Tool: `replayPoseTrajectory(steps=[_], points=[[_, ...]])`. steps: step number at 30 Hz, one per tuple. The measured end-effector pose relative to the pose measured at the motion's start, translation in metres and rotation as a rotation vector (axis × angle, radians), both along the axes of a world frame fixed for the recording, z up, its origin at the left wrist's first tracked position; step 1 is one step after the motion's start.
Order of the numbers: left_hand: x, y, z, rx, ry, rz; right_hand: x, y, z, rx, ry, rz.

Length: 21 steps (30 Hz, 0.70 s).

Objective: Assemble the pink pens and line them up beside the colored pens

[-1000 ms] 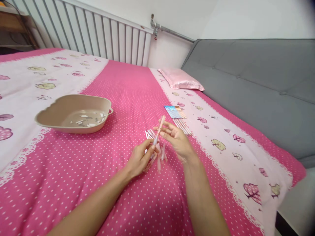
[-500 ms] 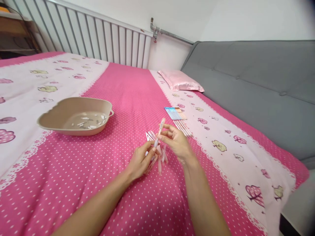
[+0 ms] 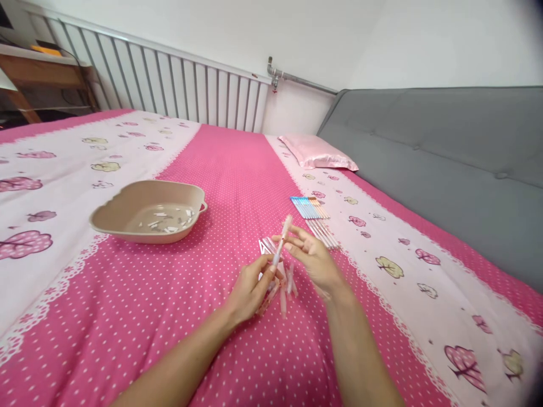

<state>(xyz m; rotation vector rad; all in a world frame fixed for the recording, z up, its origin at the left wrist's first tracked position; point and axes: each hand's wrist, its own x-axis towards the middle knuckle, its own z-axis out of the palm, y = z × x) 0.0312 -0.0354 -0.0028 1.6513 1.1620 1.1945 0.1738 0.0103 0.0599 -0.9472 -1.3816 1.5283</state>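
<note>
A slim, pale pink, translucent pen (image 3: 281, 240) stands tilted between my hands, upper end leaning away. My left hand (image 3: 252, 285) is closed around its lower part, thumb and fingers pinching it. My right hand (image 3: 311, 257) is at the upper half, fingers curled behind the barrel and thumb beside it in a loose grip. Under and behind my hands lies a loose pile of similar translucent pen pieces (image 3: 283, 299), partly hidden by my left hand. Beyond my right hand rest a row of blue and brown-orange capped pens (image 3: 309, 208) and a row of pale sticks (image 3: 323, 233).
A beige plastic basin (image 3: 146, 234) holding several small white pieces (image 3: 172, 229) sits at left on the pink dotted bedspread (image 3: 229, 169). A pink pillow (image 3: 318, 152) lies near the grey headboard (image 3: 445, 152). A white radiator (image 3: 169, 79) runs along the wall.
The view has shifted, so everything sits slightly lower and further right. The pen has turned, and the dark lettering seen on it before no longer shows. My right thumb looks slightly looser.
</note>
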Motion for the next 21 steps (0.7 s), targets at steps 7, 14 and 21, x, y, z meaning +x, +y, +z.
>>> replayPoseTrajectory(steps=[7, 14, 21], points=[[0.0, 0.0, -0.001, 0.005, 0.016, 0.001, -0.002, 0.001, -0.004, 0.001, -0.017, -0.025], [0.0, 0.0, -0.001, 0.014, 0.018, -0.007, -0.002, 0.003, -0.01, 0.058, -0.091, -0.096], [0.0, 0.0, -0.001, 0.008, 0.009, -0.008, -0.004, 0.003, -0.011, 0.111, -0.165, -0.165]])
